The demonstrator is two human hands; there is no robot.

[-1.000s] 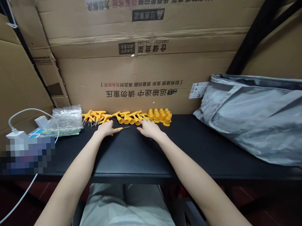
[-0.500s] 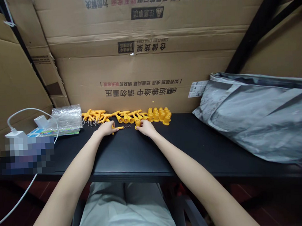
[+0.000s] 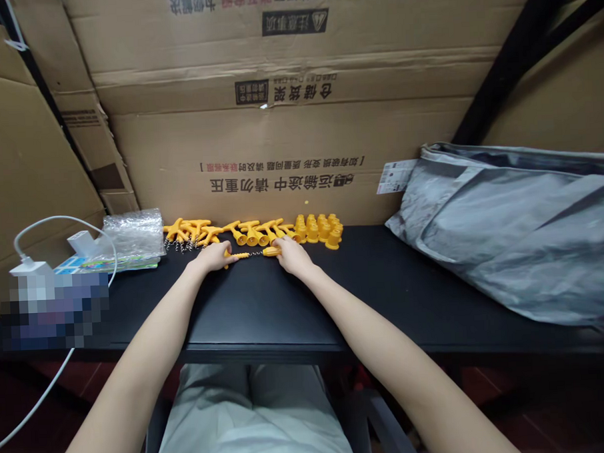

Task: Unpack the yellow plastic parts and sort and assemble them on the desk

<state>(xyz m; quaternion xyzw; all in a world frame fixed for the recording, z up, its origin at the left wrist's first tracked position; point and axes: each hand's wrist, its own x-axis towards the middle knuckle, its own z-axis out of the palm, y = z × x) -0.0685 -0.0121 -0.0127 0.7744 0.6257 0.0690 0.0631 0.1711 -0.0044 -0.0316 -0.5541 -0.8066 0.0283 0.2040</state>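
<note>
My left hand [image 3: 217,255] is closed on a yellow corkscrew [image 3: 240,256], its metal spiral pointing right. Closed on a yellow cap [image 3: 271,252] is my right hand [image 3: 292,255]; the cap lies on its side at the spiral's tip. Whether the tip is inside the cap, I cannot tell. Behind my left hand lie several yellow corkscrews [image 3: 187,230] with bare spirals. Behind and between both hands is a row of yellow T-shaped pieces with caps [image 3: 252,236]. Several loose yellow caps [image 3: 324,228] stand upright behind my right hand.
A black table [image 3: 266,315] carries everything. On the left are bubble wrap [image 3: 133,235], a white charger [image 3: 31,275] with a cable, and a blurred-out item. A large grey bag [image 3: 513,237] lies at the right. Cardboard [image 3: 278,137] stands along the back.
My right hand has turned the cap from roughly upright onto its side and brought it to the spiral's tip. My left hand has hardly moved.
</note>
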